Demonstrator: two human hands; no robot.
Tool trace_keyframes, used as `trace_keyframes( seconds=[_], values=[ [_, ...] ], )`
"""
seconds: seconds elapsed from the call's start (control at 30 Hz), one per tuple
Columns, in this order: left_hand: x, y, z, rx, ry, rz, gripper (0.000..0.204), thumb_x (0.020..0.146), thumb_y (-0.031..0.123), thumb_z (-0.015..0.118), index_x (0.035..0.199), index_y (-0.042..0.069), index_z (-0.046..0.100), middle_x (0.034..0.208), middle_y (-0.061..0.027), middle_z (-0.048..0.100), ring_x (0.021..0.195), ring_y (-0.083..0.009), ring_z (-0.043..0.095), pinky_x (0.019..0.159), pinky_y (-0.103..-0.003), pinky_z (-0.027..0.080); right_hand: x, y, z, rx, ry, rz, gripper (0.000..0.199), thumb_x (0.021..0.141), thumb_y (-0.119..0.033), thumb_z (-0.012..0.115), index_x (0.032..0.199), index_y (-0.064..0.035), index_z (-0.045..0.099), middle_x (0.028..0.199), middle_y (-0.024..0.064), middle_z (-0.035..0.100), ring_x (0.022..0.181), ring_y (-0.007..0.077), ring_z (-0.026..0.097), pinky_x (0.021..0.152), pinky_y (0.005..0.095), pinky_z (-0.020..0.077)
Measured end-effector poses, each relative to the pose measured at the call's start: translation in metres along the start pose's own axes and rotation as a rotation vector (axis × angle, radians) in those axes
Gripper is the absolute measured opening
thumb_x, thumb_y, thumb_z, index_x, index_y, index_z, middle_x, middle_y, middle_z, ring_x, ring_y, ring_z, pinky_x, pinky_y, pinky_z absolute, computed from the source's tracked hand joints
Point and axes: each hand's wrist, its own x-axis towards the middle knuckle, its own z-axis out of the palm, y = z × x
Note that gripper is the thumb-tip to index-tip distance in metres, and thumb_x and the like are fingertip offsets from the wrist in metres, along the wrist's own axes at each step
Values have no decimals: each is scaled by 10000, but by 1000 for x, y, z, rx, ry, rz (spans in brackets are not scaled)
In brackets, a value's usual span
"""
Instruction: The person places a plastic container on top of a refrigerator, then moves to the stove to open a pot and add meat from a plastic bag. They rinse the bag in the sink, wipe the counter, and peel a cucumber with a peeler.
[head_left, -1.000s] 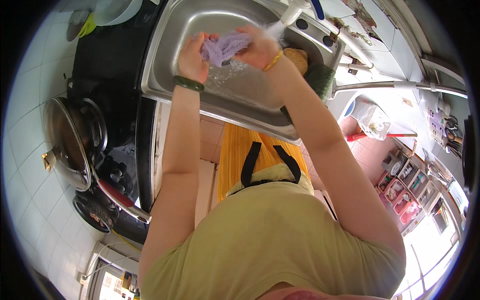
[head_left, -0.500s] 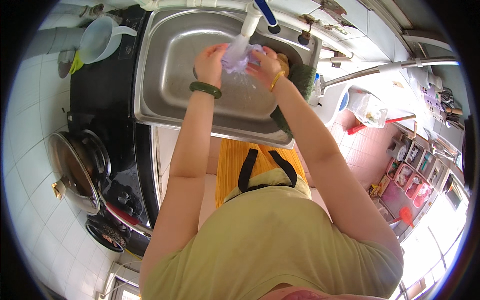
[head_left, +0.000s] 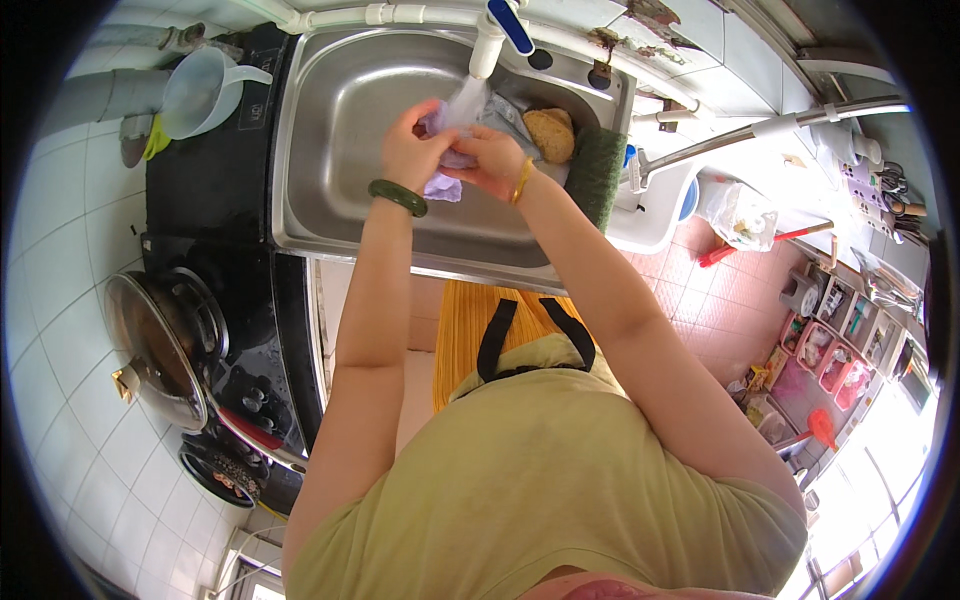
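Water runs from a white tap with a blue lever (head_left: 487, 55) onto a wet lavender cloth (head_left: 443, 187) that I hold over the steel sink (head_left: 340, 140). My left hand (head_left: 412, 150), below a dark green bangle, grips the cloth from the left. Closed on its other side is my right hand (head_left: 492, 162), with a yellow band at the wrist. The two hands meet, and part of the cloth is hidden between them while its lower end hangs free. Right of the hands, a tan sponge-like piece (head_left: 549, 135) lies in the sink beside a greyish crumpled item (head_left: 510, 122).
A dark green scouring mat (head_left: 596, 180) drapes over the sink's right rim. At left stand a translucent dipper (head_left: 200, 92) and a black stove with a glass-lidded pan (head_left: 155, 350). A metal pole (head_left: 770, 128) slants in from the right, above a white basin (head_left: 655, 215).
Both hands have come closer together and moved slightly down and left with the cloth, which is now bunched between them. The tan piece has come into fuller view.
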Motion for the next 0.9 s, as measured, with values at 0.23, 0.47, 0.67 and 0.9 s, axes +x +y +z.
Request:
trace_keyframes(
  seconds=[0.23, 0.47, 0.67, 0.9],
  values=[
    [-4, 31, -25, 337, -62, -4, 292, 811, 181, 775, 1041, 11, 716, 872, -72, 717, 756, -141, 654, 709, -282, 532, -22, -43, -8, -1448, 382, -324, 476, 943, -531, 499, 899, -122, 737, 994, 158, 683, 856, 348, 643, 755, 429, 502],
    [-1, 42, -24, 782, -121, -37, 290, 852, 288, 719, 985, 30, 711, 854, -129, 705, 744, -274, 665, 697, -371, 518, -42, -71, -2, -1288, 501, -288, 561, 950, -552, 491, 909, -42, 720, 801, 155, 687, 796, 339, 649, 757, 425, 494],
    [-24, 56, 13, 499, -11, 153, 194, 885, 195, 644, 918, 15, 707, 872, -173, 697, 814, -354, 657, 730, -412, 509, -20, -42, -4, -34, 438, -118, 352, 981, -382, 547, 1055, -53, 648, 926, 88, 681, 811, 218, 662, 732, 362, 534],
    [-24, 24, 9, 340, 62, 433, 354, 773, 141, 723, 1096, 22, 641, 976, -174, 694, 892, -328, 675, 813, -384, 527, 5, -11, -15, 455, 83, 35, 177, 979, -133, 542, 1133, -53, 573, 1141, 90, 621, 1065, 231, 618, 856, 422, 532]
  ],
)
